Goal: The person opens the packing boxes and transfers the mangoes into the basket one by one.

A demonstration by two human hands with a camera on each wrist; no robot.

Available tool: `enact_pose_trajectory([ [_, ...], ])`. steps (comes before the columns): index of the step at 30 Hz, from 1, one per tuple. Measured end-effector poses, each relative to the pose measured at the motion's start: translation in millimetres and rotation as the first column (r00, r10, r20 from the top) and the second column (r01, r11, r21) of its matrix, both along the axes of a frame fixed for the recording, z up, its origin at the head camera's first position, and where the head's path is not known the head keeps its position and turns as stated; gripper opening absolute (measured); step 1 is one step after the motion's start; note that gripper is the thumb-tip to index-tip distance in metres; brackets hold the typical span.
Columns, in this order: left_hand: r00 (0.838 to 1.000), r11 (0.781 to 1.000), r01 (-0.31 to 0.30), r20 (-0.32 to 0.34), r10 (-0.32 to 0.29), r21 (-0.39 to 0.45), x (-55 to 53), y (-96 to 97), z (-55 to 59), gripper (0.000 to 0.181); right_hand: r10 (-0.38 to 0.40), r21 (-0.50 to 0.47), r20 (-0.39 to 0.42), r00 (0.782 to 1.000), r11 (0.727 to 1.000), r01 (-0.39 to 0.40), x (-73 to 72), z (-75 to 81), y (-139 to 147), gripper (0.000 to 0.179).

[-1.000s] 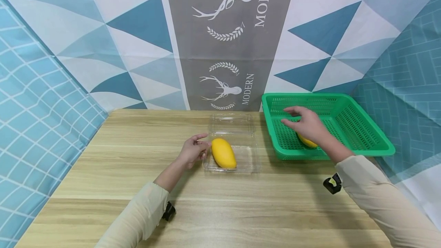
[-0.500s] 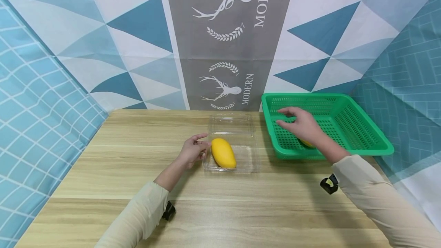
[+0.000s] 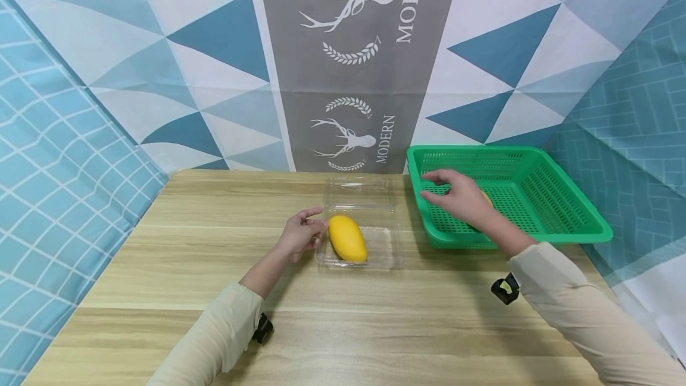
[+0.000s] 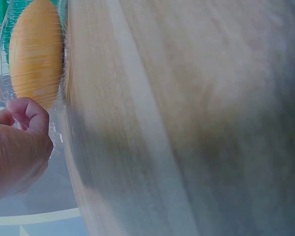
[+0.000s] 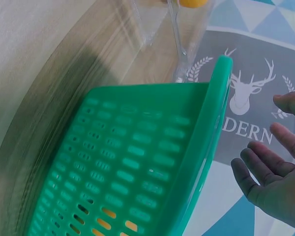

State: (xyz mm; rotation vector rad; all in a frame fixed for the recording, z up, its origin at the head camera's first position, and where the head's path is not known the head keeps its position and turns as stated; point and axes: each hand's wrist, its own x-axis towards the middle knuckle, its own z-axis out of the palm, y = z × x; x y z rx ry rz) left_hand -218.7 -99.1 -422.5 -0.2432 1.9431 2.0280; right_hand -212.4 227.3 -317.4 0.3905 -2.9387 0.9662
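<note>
A yellow mango [image 3: 347,238] lies in the left part of a clear plastic clamshell box [image 3: 383,246], whose lid is folded back toward the wall. My left hand [image 3: 300,236] is at the box's left side; in the left wrist view its thumb and curled index finger pinch the rim beside the mango [image 4: 37,54]. Over the left half of a green basket [image 3: 563,192] is my right hand [image 3: 462,196], fingers spread and thumb apart, holding nothing. Beneath it another yellow fruit [image 3: 486,197] in the basket is mostly hidden by the hand.
The basket's slotted side wall [image 5: 157,101] rises close beside the box in the right wrist view. Behind the wooden table [image 3: 343,326] stands a patterned wall covering [image 3: 343,70], with blue tiled sheets on both sides.
My right hand has moved left over the basket toward its near-left rim, covering the fruit there differently. The left hand, the box and the mango in it have stayed put.
</note>
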Motion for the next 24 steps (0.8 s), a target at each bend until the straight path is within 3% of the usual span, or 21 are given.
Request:
enact_pose_trajectory([
  [9, 1.000, 1.000, -0.001, -0.005, 0.001, 0.001, 0.3, 0.7, -0.5, 0.050, 0.006, 0.001, 0.030, 1.000, 1.000, -0.006, 1.5, -1.5, -7, 0.045],
  [24, 1.000, 1.000, -0.013, -0.005, 0.013, 0.004, 1.2, 1.0, 0.2, 0.051, 0.036, -0.004, 0.009, 0.999, 0.999, -0.036, 2.1, -3.5, -19, 0.041],
])
